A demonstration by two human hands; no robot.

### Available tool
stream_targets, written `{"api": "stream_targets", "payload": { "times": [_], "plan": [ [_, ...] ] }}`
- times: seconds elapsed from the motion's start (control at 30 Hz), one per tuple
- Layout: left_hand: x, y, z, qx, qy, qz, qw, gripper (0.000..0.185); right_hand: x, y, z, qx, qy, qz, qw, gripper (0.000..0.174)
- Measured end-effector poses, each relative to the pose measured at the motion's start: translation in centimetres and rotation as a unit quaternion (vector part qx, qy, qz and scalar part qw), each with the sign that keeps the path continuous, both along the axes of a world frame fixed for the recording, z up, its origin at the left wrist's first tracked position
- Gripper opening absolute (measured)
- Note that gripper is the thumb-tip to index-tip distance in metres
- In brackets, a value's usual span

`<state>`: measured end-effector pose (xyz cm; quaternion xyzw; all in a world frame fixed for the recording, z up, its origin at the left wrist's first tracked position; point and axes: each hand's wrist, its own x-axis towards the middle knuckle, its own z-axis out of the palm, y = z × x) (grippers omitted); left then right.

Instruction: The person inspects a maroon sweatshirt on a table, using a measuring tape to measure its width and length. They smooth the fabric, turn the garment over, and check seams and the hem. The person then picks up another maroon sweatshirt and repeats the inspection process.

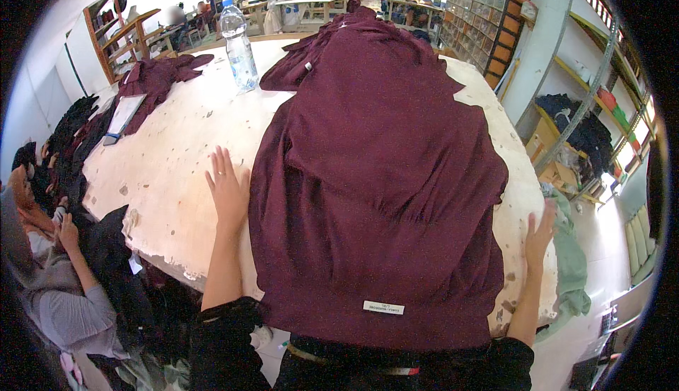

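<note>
A maroon garment (371, 189) lies spread over the table in front of me, its lower edge hanging at the near side. A white label (383, 307) with writing sits close to that lower edge. My left hand (229, 184) rests beside the garment's left side, fingers apart and holding nothing. Out to the right, my right hand (540, 232) is slightly blurred over the table's right edge, apart from the garment, with nothing visible in it. More maroon fabric (289, 70) is heaped beyond the garment at the far end.
On the pale worn table (175, 179) stand a plastic water bottle (240, 51) and, farther left, a phone-like device (124, 118) by maroon cloth (159, 83). A co-worker (69, 295) sits at left among dark garments. Green cloth (573, 269) hangs at right near metal shelving (583, 89).
</note>
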<state>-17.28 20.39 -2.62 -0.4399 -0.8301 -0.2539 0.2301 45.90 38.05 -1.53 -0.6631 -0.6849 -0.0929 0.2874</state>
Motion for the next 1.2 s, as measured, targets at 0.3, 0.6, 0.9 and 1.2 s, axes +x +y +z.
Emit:
{"api": "stream_targets", "payload": {
  "times": [0.3, 0.6, 0.9, 1.2],
  "plan": [
    [-0.7, -1.0, 2.1, 0.13, -0.089, -0.086, 0.984, 0.049, 1.8, 1.2, -0.8, -0.107, -0.009, 0.055, 0.993, 0.051],
    [17.6, -14.3, 6.2, -0.249, -0.055, -0.396, 0.882, 0.064, -15.6, -20.4, 6.7, -0.172, -0.136, 0.415, 0.883, 0.065],
    [14.7, -19.0, 3.8, -0.33, -0.065, -0.26, 0.905, 0.065, -9.4, -23.6, 3.7, -0.254, -0.167, 0.293, 0.906, 0.078],
    [14.1, -19.6, 4.5, -0.281, -0.064, -0.288, 0.913, 0.064, -6.8, -25.0, 4.9, -0.273, -0.125, 0.265, 0.917, 0.087]
  ]
}}
